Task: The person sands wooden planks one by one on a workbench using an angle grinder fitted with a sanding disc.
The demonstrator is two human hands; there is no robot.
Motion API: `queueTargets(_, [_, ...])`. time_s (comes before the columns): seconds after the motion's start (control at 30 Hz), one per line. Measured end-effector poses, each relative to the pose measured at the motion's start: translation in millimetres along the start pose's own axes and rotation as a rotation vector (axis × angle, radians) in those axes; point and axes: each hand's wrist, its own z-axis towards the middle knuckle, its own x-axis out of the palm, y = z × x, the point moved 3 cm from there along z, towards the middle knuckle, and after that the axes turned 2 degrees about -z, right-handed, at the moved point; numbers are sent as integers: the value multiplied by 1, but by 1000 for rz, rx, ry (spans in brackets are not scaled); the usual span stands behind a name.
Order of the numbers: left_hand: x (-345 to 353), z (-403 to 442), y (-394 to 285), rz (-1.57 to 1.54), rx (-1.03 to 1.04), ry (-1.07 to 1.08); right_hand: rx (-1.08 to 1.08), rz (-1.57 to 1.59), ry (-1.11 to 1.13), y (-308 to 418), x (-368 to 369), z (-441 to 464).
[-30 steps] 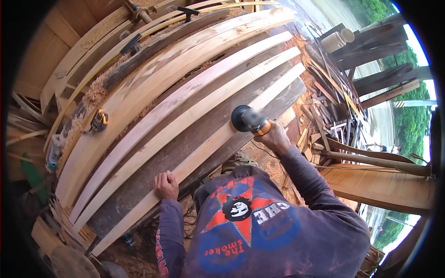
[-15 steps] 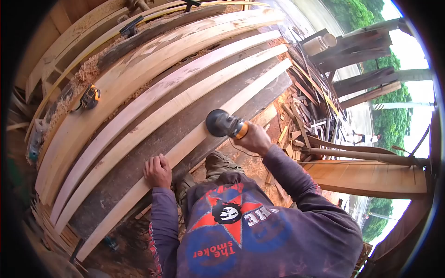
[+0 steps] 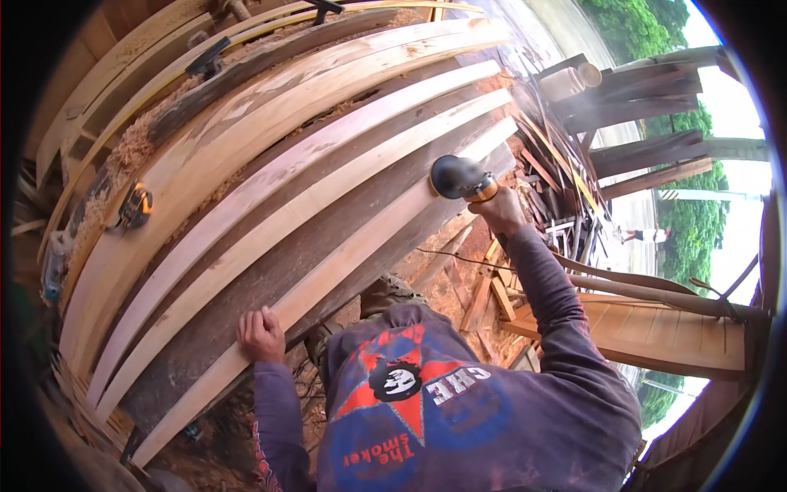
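Observation:
My right hand [image 3: 498, 211] is wrapped round the orange-and-black grip of a power sander [image 3: 461, 178]. The sander's round dark disc rests on the upper part of the nearest long pale wood strip [image 3: 361, 243]. Lower down on the same strip lies my left hand [image 3: 261, 334], its fingers over the wood and bent together. The strip lies on a wide dark plank [image 3: 213, 361]. Beyond it, other curved strips [image 3: 311, 211] run side by side, one of them pinkish [image 3: 246, 199].
A black-and-orange tape measure [image 3: 134, 207] sits on a wide board at the left. Clamps [image 3: 208, 57] stand at the upper left. Wood scraps [image 3: 548, 164] and pale containers [image 3: 566, 84] lie at the right. A distant person [image 3: 648, 235] is outdoors.
The sander in my right hand first moved down the strip, then back up it towards the far right end. My left hand has shifted slightly down the strip. The view has shifted.

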Motion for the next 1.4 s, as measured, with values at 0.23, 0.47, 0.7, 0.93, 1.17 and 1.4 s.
queueTargets(0.23, [0,4,-4,-6,-2,31,154,-32,-54,-68,-54,86])
queueTargets(0.47, [0,8,-10,-10,-25,89,217,-39,-114,-105,-105,145])
queueTargets(0.7, [-1,11,-16,38,-32,116,324,99,-154,-144,-133,195])
queueTargets(0.93, [1,8,-13,-2,-34,101,406,170,-220,-152,-136,202])
queueTargets(1.17, [-1,3,-11,50,-12,93,187,93,-100,-120,-62,134])
queueTargets(1.4, [0,3,-9,57,-2,63,141,192,-2,21,1,-4])
